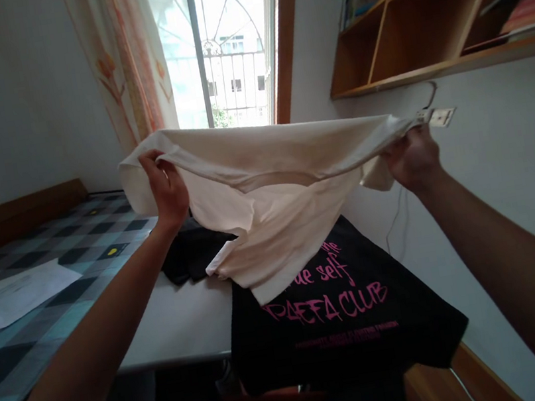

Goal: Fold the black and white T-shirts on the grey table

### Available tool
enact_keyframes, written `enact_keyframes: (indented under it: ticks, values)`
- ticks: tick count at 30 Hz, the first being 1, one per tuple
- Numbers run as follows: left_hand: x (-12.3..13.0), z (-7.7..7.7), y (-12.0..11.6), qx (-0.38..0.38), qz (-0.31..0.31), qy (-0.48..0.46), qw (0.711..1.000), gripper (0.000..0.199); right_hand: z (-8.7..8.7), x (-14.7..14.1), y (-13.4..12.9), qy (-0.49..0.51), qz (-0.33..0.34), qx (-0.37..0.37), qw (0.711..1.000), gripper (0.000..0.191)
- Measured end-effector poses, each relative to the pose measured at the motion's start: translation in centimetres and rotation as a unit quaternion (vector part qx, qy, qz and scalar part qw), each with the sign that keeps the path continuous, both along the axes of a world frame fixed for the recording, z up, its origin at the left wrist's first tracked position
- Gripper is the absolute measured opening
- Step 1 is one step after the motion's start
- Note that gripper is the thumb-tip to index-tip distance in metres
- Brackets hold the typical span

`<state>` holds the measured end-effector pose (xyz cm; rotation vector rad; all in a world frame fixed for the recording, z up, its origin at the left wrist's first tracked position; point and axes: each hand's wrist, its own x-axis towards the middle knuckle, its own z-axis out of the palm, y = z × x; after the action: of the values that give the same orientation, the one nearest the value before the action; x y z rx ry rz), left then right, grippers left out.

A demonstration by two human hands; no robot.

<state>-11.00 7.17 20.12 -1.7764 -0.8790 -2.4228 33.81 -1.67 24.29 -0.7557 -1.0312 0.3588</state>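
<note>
A cream-white garment (280,151) is stretched out in the air between my two hands, its lower part hanging in folds. My left hand (168,188) grips its left end, fingers wrapped in the fabric. At the right end my right hand (414,155) is closed on the cloth. Beneath the garment, a black shirt (338,337) with pink lettering lies over the white table (176,328) and hangs past its front edge. More dark cloth (195,251) rests on the table behind my left forearm.
A bed with a checked cover (96,233) is on the left, with white papers (24,290) on it. Wooden shelves (430,8) hang at the upper right, above a wall socket (443,117). A barred window and curtain (127,67) stand ahead.
</note>
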Motion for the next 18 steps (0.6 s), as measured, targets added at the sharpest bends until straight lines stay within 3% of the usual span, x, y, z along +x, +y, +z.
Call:
enact_keyframes:
  ticks: [3,7,10,15,18]
  values:
    - [-0.5,1.6,-2.0,0.027,-0.004,0.0,1.0,0.015,1.4,-0.4,-2.4,0.026,-0.001,0.061,0.998,0.018]
    - [-1.3,3.7,-4.8,0.065,0.021,0.004,0.998,0.018,3.5,0.3,-5.4,-0.017,-0.027,0.137,0.99,0.014]
    - [-1.8,6.2,-7.5,0.111,0.034,0.008,0.993,0.03,5.5,1.3,-7.8,-0.058,-0.054,0.184,0.98,0.006]
    - [-2.3,11.6,-12.0,0.178,0.078,0.029,0.981,0.058,9.9,2.4,-12.2,-0.152,-0.154,0.24,0.946,0.043]
    - [-2.0,13.6,-13.9,0.258,0.076,0.018,0.963,0.054,11.8,3.0,-14.3,-0.217,-0.238,0.251,0.913,0.054]
